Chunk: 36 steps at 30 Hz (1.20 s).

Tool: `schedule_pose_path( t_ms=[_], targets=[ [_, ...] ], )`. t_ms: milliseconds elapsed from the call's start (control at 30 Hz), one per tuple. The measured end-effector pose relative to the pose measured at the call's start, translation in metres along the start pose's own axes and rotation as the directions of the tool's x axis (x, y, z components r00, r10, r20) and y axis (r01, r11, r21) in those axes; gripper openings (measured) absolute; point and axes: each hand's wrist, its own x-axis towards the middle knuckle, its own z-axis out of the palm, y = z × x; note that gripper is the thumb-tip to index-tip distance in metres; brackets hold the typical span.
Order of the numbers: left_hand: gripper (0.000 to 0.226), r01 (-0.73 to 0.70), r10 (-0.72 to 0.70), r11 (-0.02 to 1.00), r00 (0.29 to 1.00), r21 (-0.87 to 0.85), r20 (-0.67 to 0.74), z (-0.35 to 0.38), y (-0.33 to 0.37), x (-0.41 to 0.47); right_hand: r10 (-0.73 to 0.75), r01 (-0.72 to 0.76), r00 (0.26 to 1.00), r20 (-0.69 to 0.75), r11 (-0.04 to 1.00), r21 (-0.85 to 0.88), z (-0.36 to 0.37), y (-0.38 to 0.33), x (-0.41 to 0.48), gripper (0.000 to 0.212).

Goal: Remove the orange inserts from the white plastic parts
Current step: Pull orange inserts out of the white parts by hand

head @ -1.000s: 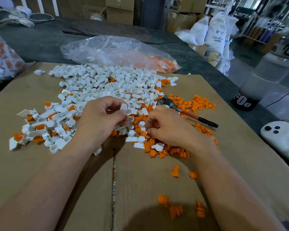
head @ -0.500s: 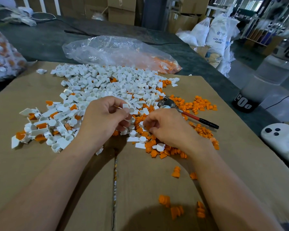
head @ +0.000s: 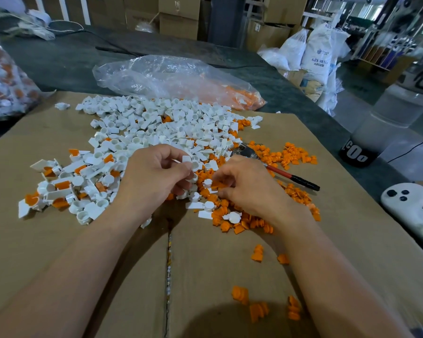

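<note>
A large heap of white plastic parts (head: pixel 161 125) covers the far middle of the cardboard sheet (head: pixel 352 240). Parts with orange inserts (head: pixel 61 185) still in them lie at the left. Loose orange inserts (head: pixel 296 154) are scattered to the right and under my hands. My left hand (head: pixel 154 176) pinches one white part (head: pixel 188 162) between thumb and fingers. My right hand (head: pixel 244 186) rests just right of it on the orange pile, fingers curled; what its fingertips hold is hidden.
A tool with a red and black handle (head: pixel 291 176) lies behind my right hand. A clear plastic bag (head: pixel 171 76) holding orange pieces sits beyond the heap. Another bag of parts (head: pixel 3 79) is at the far left. A white device (head: pixel 408 203) rests at the right edge.
Both hands stayed in place over the pile. My right hand's fingers have shifted slightly closer to the white part in my left hand.
</note>
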Motion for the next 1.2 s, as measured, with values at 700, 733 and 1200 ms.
schedule_pose_path(
  t_ms=[700, 733, 1200],
  targets=[
    [0.032, -0.108, 0.106, 0.994, 0.992, 0.029, 0.075, 0.003, -0.003, -0.002, -0.117, 0.244, 0.886, -0.448, 0.940, 0.237, 0.008, -0.017, -0.007, 0.020],
    [0.032, -0.100, 0.098, 0.995, 0.993, 0.015, 0.072, 0.003, -0.003, -0.002, -0.129, 0.256, 0.889, -0.439, 0.935, 0.246, 0.009, -0.017, -0.007, 0.021],
    [0.036, -0.144, 0.145, 0.989, 0.986, -0.014, 0.080, 0.000, 0.001, -0.004, -0.068, 0.267, 0.923, -0.379, 0.821, 0.504, 0.007, -0.010, -0.007, 0.022]
  ],
)
